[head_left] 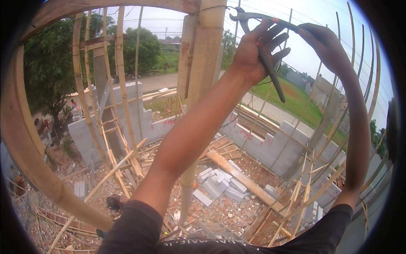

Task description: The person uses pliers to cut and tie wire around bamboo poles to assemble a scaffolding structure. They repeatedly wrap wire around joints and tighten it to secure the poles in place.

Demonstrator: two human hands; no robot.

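Up at the top right I have a pair of pincers [253, 16] with dark handles spread wide apart. Their jaws are near a thin wire [211, 7] bound round a thick upright bamboo pole [207, 46]. My right hand [325, 42] is closed on the end of the upper handle. The lower handle runs across the palm of my left hand [256, 53], and its tip sticks out below. The fingers of that hand are loosely bent and partly spread, holding this handle lightly. Both arms are raised.
A curved wooden beam [114, 5] crosses overhead; bamboo poles [122, 76] and thin upright rods stand around. Below lie grey blocks [220, 184], a plank [245, 180] and rubble. Low grey block walls [262, 142] border the site, with a road [287, 114] beyond.
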